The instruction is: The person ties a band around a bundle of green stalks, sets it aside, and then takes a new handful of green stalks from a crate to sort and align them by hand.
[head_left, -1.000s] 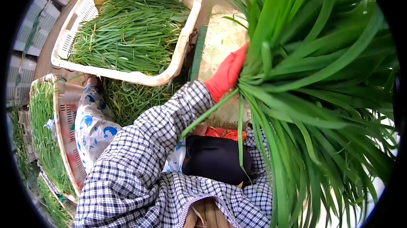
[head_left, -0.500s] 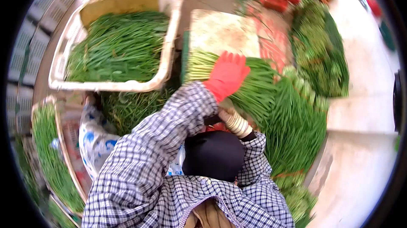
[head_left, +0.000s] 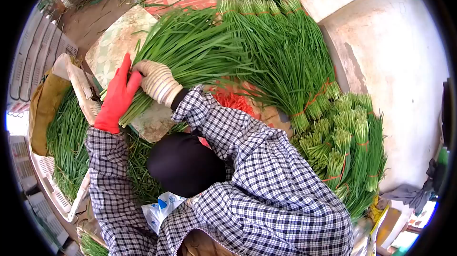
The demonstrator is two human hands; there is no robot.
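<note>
A loose bunch of garlic chives (head_left: 185,46) lies slanted over a worn pale board (head_left: 114,37), its leaves fanning to the right. My right hand (head_left: 159,82), in a cream striped glove, is closed round the bunch near its stem end; its fingertips are partly hidden. Right beside it, my left hand (head_left: 119,96) in a red rubber glove rests against the stems. Its fingers are stretched out and the thumb stands apart from them. Some pale stems show below the red glove. Close to my right forearm lies a heap of red ties (head_left: 233,102).
Tied chive bundles (head_left: 304,65) are piled on the right, with further bundles (head_left: 345,137) nearer me. A white crate (head_left: 78,87) of loose chives stands at the left. My covered knee (head_left: 185,165) is below the board. A pale wall (head_left: 385,60) bounds the right side.
My view has turned to the right. My left hand has gone from lying on top of the chives to their stem end. My right hand has come up from beside the board onto the bunch.
</note>
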